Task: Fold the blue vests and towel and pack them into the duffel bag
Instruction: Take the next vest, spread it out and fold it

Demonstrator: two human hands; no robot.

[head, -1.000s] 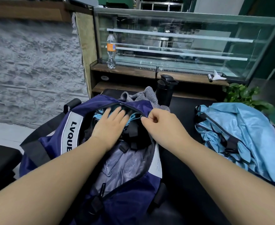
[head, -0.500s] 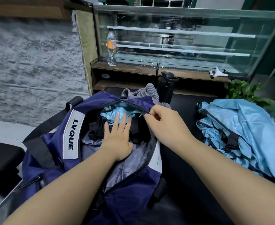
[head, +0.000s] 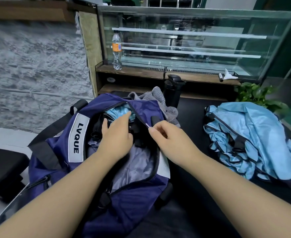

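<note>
A navy duffel bag (head: pixel 62 152) lies open on the black table, its white side panel reading LVQUE. A folded light blue vest (head: pixel 119 112) shows inside it at the far end. My left hand (head: pixel 117 136) lies flat in the opening, fingers straight on the packed vest and black straps. My right hand (head: pixel 168 140) pinches the bag's zipper pull at the right edge of the opening. A grey towel (head: pixel 158 98) lies bunched behind the bag. A heap of light blue vests (head: pixel 254 140) with black trim lies on the table to the right.
A black shaker bottle (head: pixel 173 93) stands just behind the bag. A glass display case (head: pixel 192 45) with a water bottle (head: pixel 116 50) on its ledge spans the back. A green plant (head: pixel 259 97) sits at the far right. A dark seat (head: pixel 2 169) is at the left.
My left hand drew back toward me, then slid forward again onto the vest. My right hand moved from gripping the bag's right rim to pinching the zipper pull, drawn toward me.
</note>
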